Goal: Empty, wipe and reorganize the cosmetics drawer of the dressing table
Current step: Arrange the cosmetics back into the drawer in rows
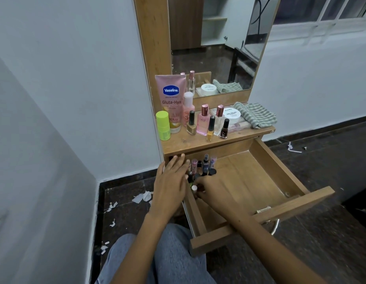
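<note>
Fingers of the right hand seemingly pinch a white-capped bottle; left hand flat, released.

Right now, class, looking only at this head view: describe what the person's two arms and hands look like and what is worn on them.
Both forearms are bare up to the picture's edge, with no sleeves showing. The left hand and the right hand show no rings, bracelets, watch or gloves. The nails look short and unpainted where visible. Below the arms, the lap is covered by grey-blue trousers.
</note>
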Demonstrator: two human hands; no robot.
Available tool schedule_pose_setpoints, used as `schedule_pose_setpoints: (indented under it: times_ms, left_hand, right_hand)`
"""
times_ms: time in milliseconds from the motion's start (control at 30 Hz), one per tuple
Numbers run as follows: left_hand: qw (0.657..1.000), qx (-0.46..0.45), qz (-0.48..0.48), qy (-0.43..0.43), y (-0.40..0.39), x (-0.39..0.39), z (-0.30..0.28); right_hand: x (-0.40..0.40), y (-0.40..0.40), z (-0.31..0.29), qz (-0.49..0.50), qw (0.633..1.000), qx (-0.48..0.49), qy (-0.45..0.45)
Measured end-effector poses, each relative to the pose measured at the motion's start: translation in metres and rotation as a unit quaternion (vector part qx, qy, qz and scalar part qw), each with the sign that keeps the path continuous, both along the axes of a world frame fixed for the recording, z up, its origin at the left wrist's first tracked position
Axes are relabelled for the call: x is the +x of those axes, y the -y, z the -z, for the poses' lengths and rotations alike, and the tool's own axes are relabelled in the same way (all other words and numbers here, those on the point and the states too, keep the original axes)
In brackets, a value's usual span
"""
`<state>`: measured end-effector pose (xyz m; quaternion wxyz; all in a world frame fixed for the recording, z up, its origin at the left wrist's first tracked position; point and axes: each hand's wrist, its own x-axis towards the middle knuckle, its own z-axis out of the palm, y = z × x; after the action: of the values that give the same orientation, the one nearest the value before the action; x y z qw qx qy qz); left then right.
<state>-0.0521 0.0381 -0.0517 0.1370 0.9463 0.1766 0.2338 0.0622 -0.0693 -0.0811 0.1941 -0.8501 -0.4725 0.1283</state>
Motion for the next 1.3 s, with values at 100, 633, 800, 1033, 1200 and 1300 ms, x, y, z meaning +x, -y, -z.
schedule_pose_setpoints:
  times_ms: [100, 633, 800, 1033, 1200, 1300]
  left_hand:
    - [0.999, -0.021, -0.011, 0.026, 0.013, -0.006, 0.007]
    - [0.997, -0.039, -0.060, -0.002, 0.025, 0.001, 0.010]
    - [0.996, -0.048, -0.067, -0.016, 0.025, 0.002, 0.009]
    - [0.995, -0.072, -0.070, -0.023, 0.021, 0.003, 0.012]
    - [0.995, -0.072, -0.069, -0.027, 0.019, 0.003, 0.011]
    - [0.994, -0.070, -0.069, -0.036, 0.020, 0.001, 0.010]
  right_hand:
    - [-0.004, -0.002, -0.006, -0.012, 1.000, 0.007, 0.027]
    - [0.079, 0.001, -0.065, 0.292, 0.884, 0.366, 0.010]
    - [0.090, -0.016, -0.065, 0.295, 0.902, 0.307, 0.069]
    - [0.074, 0.005, -0.076, 0.286, 0.910, 0.296, 0.055]
    - [0.037, 0.033, -0.043, 0.191, 0.968, 0.152, -0.060]
    - [0.029, 0.030, -0.021, 0.104, 0.990, 0.027, -0.093]
